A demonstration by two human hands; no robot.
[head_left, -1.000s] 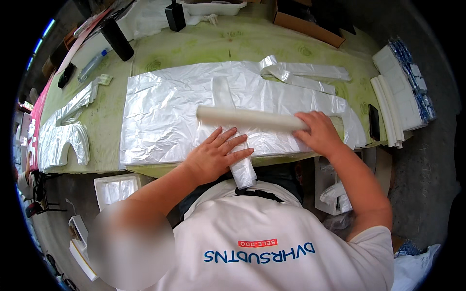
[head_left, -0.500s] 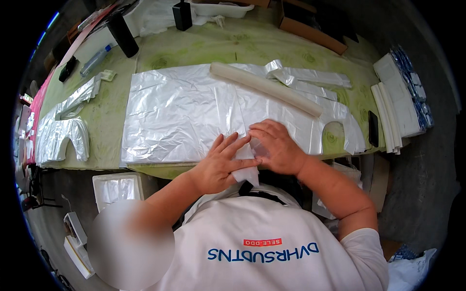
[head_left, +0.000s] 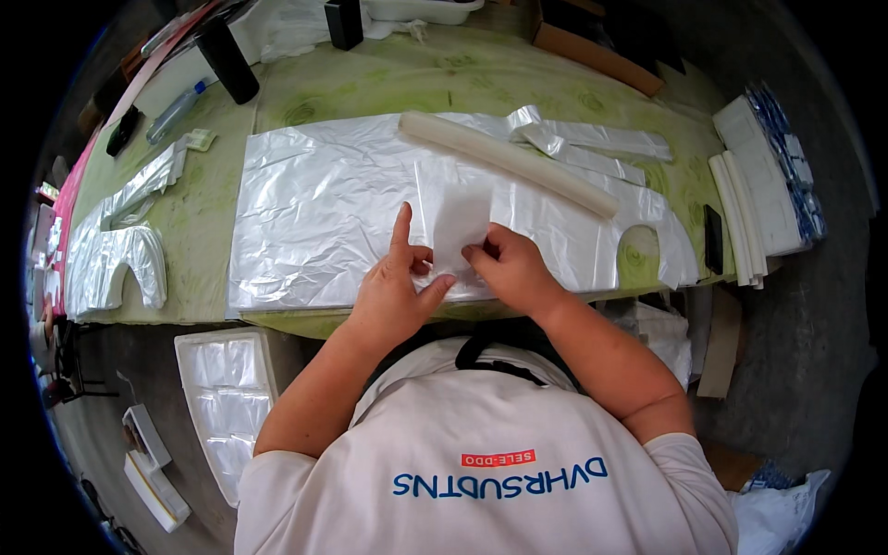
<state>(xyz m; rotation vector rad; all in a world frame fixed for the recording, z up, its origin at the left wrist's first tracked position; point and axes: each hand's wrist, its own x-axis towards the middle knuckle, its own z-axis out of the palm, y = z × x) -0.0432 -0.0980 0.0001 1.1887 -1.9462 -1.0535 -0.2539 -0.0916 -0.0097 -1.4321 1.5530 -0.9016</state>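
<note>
A small translucent white plastic piece (head_left: 460, 219) stands up between my two hands, over the near edge of a large flat clear plastic sheet (head_left: 324, 203) spread on the green table (head_left: 213, 213). My left hand (head_left: 398, 287) pinches its lower left side, index finger pointing up. Its lower right side is pinched by my right hand (head_left: 509, 264). A long white roll (head_left: 509, 165) lies slantwise on the sheet beyond my hands, apart from them.
Crumpled plastic strips (head_left: 573, 139) lie past the roll. More plastic pieces (head_left: 120, 240) sit at the table's left. A stack of white packets (head_left: 768, 176) and a dark phone (head_left: 713, 238) lie at the right. Black bottles (head_left: 227, 60) stand at the back. A white tray (head_left: 227, 398) is on the floor.
The white roll left my hands and now lies farther back on the sheet. Both hands came together at the near edge and lifted a small plastic piece upright.
</note>
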